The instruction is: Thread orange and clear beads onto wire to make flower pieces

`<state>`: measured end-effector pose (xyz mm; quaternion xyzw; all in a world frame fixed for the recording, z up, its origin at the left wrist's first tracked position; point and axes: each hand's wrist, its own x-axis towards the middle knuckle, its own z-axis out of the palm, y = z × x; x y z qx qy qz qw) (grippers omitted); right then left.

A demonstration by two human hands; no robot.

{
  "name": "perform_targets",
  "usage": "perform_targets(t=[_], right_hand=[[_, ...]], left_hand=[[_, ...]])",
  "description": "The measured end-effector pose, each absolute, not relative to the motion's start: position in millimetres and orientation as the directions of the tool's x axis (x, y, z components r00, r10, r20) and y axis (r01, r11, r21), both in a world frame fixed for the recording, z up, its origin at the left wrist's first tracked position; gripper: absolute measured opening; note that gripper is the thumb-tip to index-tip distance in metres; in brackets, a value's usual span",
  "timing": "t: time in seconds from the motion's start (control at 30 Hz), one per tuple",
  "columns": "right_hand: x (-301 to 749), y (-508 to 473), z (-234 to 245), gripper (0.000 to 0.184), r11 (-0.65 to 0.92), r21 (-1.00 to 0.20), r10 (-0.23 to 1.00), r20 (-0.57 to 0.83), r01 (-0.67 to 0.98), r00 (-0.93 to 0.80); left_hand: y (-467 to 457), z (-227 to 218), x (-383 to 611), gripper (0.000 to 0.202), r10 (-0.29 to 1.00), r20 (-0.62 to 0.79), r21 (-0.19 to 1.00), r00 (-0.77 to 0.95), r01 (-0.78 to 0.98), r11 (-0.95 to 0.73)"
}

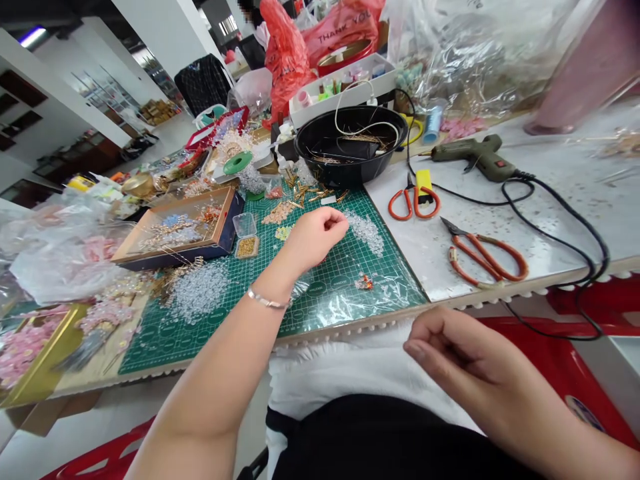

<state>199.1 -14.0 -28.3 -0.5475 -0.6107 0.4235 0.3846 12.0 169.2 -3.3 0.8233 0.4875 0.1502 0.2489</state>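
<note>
My left hand [316,237] is over the green cutting mat [320,300], its fingers curled closed. Whatever it may hold is hidden from this side. Just right of it lies a patch of clear beads [366,232]. Nearer the mat's front edge sits a small orange and clear beaded piece [365,283], apart from both hands. My right hand [463,363] is in front of the table edge, thumb and fingers brought together. Anything between those fingertips is too small or hidden to make out. A larger heap of clear beads [197,291] spreads across the mat's left part.
Orange-handled pliers [487,257], small orange-handled scissors [414,200] and a green glue gun [483,157] with a looping black cord lie on the right. Behind the mat stands a black basin [350,167]. A shallow box [180,230] of beaded pieces is at left.
</note>
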Motion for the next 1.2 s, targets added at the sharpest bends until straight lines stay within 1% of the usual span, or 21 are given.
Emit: perform_targets(t=[0.03,0.07,0.1,0.13,0.2,0.23,0.3,0.37,0.8,1.0,1.2], right_hand=[[201.1,-15.1,-27.4,0.021,0.04,-0.941,0.998,0.021,0.335,-0.06],[202.7,-15.8,-26.3,0.022,0.042,-0.944,0.999,0.036,0.327,-0.025],[203.7,-16.2,-24.9,0.022,0.055,-0.945,0.998,0.056,0.321,-0.005],[204.0,-16.5,-23.4,0.021,0.081,-0.945,0.996,0.086,0.318,0.001],[202.3,-16.9,-20.5,0.018,0.155,-0.933,0.987,0.16,0.326,-0.013],[200.7,-17.3,-19.4,0.017,0.186,-0.925,0.982,0.188,0.332,-0.028],[196.6,-18.7,-17.9,0.015,0.22,-0.915,0.975,0.219,0.338,-0.043],[193.0,-20.5,-16.8,0.015,0.223,-0.913,0.974,0.218,0.342,-0.055],[186.8,-25.3,-14.4,0.015,0.278,-0.856,0.96,0.253,0.435,-0.117],[183.8,-25.1,-12.6,0.017,0.298,-0.851,0.954,0.256,0.432,-0.154],[183.3,-26.5,-14.3,0.018,0.331,-0.815,0.943,0.293,0.476,-0.156]], left_hand=[[152.5,2.7,8.5,0.022,0.882,-0.004,0.634,0.472,0.683,-0.363],[133.8,7.4,5.7,0.019,0.883,-0.056,0.823,0.466,0.522,-0.223],[114.3,10.4,3.7,0.015,0.866,-0.125,0.932,0.485,0.357,-0.065],[95.1,11.6,2.7,0.013,0.832,-0.191,0.969,0.52,0.233,0.077],[61.8,9.1,2.8,0.012,0.794,-0.279,0.953,0.541,0.055,0.298],[49.2,6.3,3.4,0.012,0.791,-0.295,0.934,0.536,-0.014,0.358],[32.8,0.6,4.3,0.012,0.814,-0.292,0.908,0.502,-0.121,0.401],[26.0,-2.2,4.2,0.013,0.841,-0.276,0.903,0.466,-0.174,0.393],[16.8,8.2,1.7,0.008,0.853,-0.269,0.924,0.448,-0.129,0.359],[14.0,10.1,-3.9,0.009,0.866,-0.263,0.94,0.426,-0.089,0.329],[11.4,8.5,-9.9,0.005,0.895,-0.172,0.985,0.411,0.07,0.157]])
